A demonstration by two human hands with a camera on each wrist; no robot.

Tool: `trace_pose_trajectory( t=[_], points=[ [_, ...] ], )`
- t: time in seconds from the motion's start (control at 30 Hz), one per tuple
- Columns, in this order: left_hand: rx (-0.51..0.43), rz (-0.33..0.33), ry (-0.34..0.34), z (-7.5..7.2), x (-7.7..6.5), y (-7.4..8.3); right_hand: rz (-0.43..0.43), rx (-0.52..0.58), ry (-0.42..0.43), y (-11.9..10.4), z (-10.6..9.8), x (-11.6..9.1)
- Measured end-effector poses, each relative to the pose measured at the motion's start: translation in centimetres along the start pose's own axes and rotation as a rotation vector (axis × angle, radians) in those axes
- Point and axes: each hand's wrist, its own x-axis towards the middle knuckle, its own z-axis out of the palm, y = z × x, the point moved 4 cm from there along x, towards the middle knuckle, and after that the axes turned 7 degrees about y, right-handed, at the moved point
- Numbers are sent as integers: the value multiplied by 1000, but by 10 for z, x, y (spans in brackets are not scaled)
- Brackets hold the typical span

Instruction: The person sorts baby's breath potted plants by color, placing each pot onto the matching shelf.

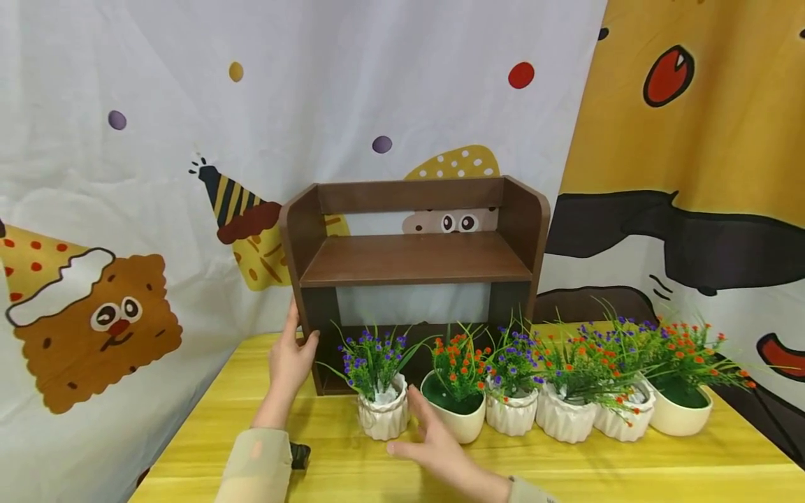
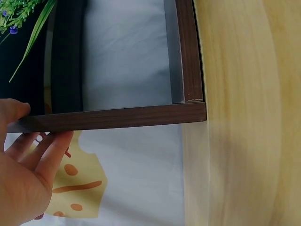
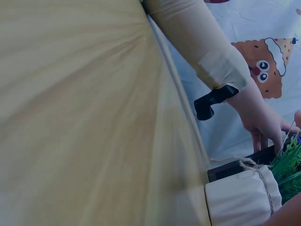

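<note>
A brown two-tier wooden shelf [image 1: 415, 260] stands upright on the table. My left hand [image 1: 292, 356] holds its left side panel [image 2: 117, 117], thumb on the inner side and fingers on the outer side. My right hand [image 1: 437, 443] is open, with thumb and fingers spread around the near right of a ribbed white pot of purple flowers [image 1: 383, 412]. Its fingertips are right at this pot's rim. Just right of that hand is a smooth cream pot with orange flowers [image 1: 462, 423]. In the right wrist view the white pot [image 3: 240, 200] shows twine round it.
Several more potted flowers stand in a row to the right, among them a ribbed white pot [image 1: 512, 413] and a cream pot [image 1: 682, 412] at the far end. Behind the yellow wooden table [image 1: 207, 426] hangs a printed cloth [image 1: 251, 140]. A black wrist mount [image 3: 214, 101] sticks out from the left sleeve.
</note>
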Motion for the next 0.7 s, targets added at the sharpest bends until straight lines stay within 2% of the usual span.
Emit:
trace_pose_trajectory(
  t=[0.17, 0.37, 0.53, 0.7],
  points=[
    [-2, 12, 1, 1, 2, 0, 41, -13, 79, 1, 7, 8],
    [5, 2, 2, 1, 2, -1, 98, 62, 206, 11, 17, 23],
    [-4, 10, 0, 1, 1, 0, 93, 68, 278, 21, 24, 32],
    [-6, 7, 2, 1, 0, 1, 68, 57, 299, 26, 28, 40]
  ],
)
